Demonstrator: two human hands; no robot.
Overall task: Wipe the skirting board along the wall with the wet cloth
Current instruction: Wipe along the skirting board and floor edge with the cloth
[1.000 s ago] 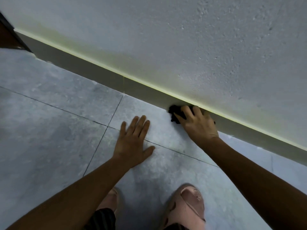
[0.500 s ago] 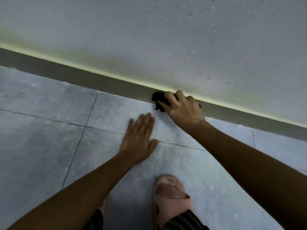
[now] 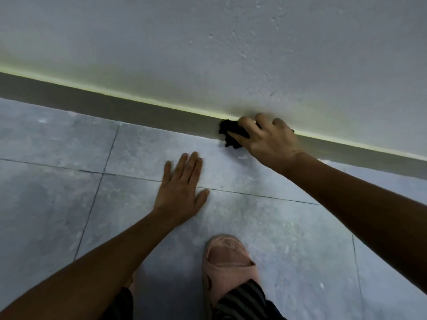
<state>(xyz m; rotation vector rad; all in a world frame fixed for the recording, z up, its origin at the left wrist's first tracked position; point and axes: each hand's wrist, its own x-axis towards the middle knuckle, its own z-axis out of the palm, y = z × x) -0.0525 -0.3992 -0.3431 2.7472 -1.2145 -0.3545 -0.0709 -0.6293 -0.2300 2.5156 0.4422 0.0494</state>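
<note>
The skirting board [image 3: 138,112] is seen as a long dark grey strip at the foot of the wall [image 3: 208,42], where wall meets floor [image 3: 57,181]. Its long axis runs from upper left to lower right across the view, sloping down to the right. A thin pale yellow line is seen along its top edge. The surface is matt and plain; no dirt or wet marks can be made out at this sharpness.

The cloth [image 3: 231,135] is a small black crumpled wad, pressed against the face of the board, with its lower end hanging to the floor joint. It is held by the right hand [image 3: 270,142], whose fingers are curled over it and pushed against board and wall; most of the cloth is hidden under the palm. Slight motion blur is seen on this hand.

The board lies ahead of both hands, and the right hand is the one on it. A long unwiped-looking stretch lies to the left of the cloth, a shorter visible stretch to the right. The coming stroke is judged to follow the board's axis, direction not determinable.

The left hand [image 3: 182,190] is laid flat on the floor tile, fingers spread, holding nothing, apparently as support, well short of the board.

A pink slipper [image 3: 226,262] is seen below, near the bottom edge.
</note>
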